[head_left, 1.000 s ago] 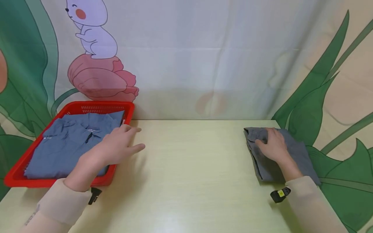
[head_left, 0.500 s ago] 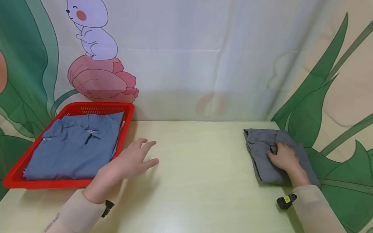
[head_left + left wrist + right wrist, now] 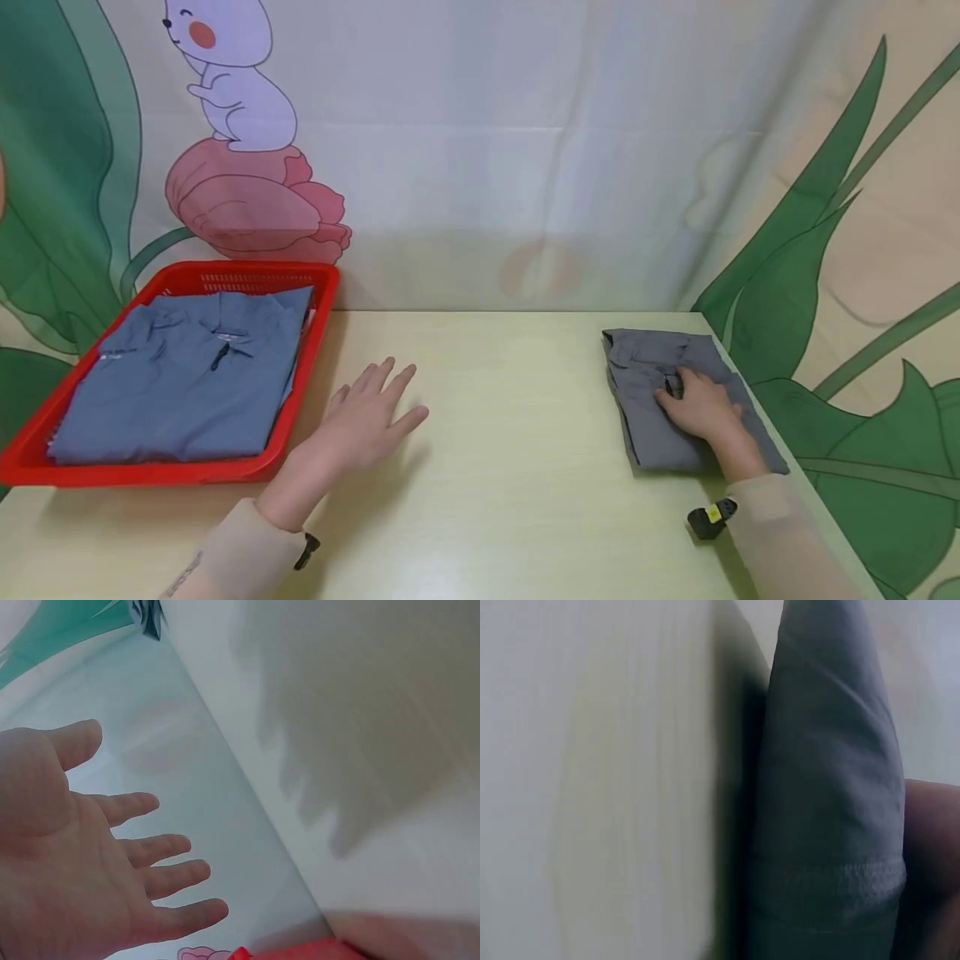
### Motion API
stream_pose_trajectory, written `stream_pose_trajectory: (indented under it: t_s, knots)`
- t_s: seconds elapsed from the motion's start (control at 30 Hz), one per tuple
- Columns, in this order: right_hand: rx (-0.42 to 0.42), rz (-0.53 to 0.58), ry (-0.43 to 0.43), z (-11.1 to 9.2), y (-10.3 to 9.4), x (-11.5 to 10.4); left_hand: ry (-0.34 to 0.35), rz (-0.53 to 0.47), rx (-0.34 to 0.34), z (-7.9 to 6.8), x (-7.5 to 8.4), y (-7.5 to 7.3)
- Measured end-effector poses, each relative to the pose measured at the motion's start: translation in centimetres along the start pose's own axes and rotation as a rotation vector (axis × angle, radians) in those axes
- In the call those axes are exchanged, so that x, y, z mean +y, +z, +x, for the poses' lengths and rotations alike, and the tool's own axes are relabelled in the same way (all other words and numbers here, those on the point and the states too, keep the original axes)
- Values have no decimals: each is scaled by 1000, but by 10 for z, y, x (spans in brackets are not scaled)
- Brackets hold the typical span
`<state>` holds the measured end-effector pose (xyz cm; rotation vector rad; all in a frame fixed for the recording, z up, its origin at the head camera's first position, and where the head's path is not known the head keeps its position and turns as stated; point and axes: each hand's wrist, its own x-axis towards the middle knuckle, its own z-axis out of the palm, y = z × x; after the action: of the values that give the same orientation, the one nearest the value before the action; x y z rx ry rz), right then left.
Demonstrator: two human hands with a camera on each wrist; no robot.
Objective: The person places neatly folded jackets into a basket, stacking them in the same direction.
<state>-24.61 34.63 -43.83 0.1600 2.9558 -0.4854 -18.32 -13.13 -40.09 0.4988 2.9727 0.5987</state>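
Note:
A folded grey shirt (image 3: 652,433) lies at the right side of the table, its collar end toward the back. My right hand (image 3: 701,408) rests on top of it near the collar, thumb and index finger apart. In the right wrist view, the shirt's thick folded edge (image 3: 832,787) fills the middle and hides most of the hand. My left hand (image 3: 363,425) hovers over the table beside the basket, fingers spread and holding nothing. The left wrist view shows that same left hand (image 3: 82,855) with its palm bare.
A red plastic basket (image 3: 303,392) stands at the left with folded blue shirts (image 3: 180,408) inside. The table (image 3: 495,467) runs back to a printed curtain (image 3: 450,167). Its right edge passes close beside the grey shirt.
My left hand has moved right, away from the basket, and spread its fingers. My right hand has moved nearer on the grey shirt, then slid left with it, baring the table's right edge.

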Motion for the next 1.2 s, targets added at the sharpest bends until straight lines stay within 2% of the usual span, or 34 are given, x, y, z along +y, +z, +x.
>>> stream_pose_trajectory:
  t_s: [0.27, 0.47, 0.7, 0.83, 0.93, 1.03, 1.1, 1.2]
  knots:
    - [32, 64, -29, 0, 16, -24, -34, -15, 20, 4, 0, 6]
    - [33, 65, -46, 1, 27, -50, -38, -49, 4, 9, 0, 10]
    - [7, 33, -118, -3, 34, -87, -43, -75, -36, 13, 3, 16]
    - [-16, 28, -209, -5, 41, -107, -53, -83, -46, 12, 2, 17]
    - [-46, 96, -328, -9, 42, -119, -55, -83, -49, 12, 1, 18]
    - [-73, 243, -422, -15, 40, -126, -56, -98, -52, 14, -2, 21]
    - [-74, 339, -446, -18, 36, -127, -59, -109, -62, 14, -3, 22]
    - [-25, 408, -450, -23, 28, -125, -55, -136, -75, 14, -4, 22]
